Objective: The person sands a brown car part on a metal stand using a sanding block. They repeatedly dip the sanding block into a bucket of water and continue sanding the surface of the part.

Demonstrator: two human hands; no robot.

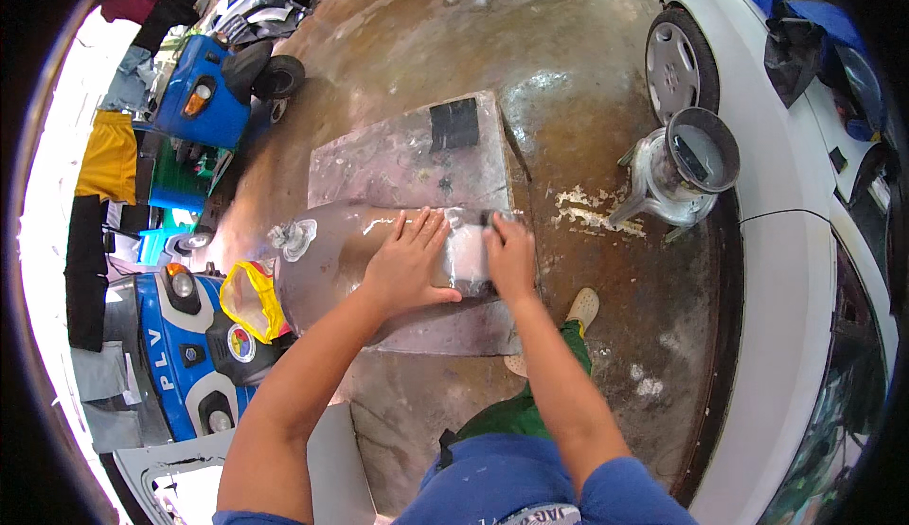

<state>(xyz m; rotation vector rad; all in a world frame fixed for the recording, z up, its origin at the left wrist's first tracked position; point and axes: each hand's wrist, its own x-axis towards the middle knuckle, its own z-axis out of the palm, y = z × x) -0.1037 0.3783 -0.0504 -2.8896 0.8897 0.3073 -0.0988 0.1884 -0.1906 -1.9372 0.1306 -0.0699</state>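
A long, curved grey panel (327, 274) lies across a worn, low table (379, 170). Near its right end is a whitish, smooth patch (466, 252) with smeared edges. My left hand (407, 258) rests flat on the panel just left of this patch, fingers stretched out. On the patch's right side, my right hand (512, 252) is bent down with its fingers pressed onto a small dark piece (489, 217) that looks like sandpaper, mostly covered by the hand. A clear, crumpled lump of plastic (293, 238) sits on the panel's left end.
A black square sheet (454, 124) lies on the table's far part. To the right, a bucket (703, 151) stands on a splattered stool (653, 194), beside a white car (791, 269). At left are an open yellow bag (254, 302) and blue vehicles (175, 345). The floor (417, 42) looks wet.
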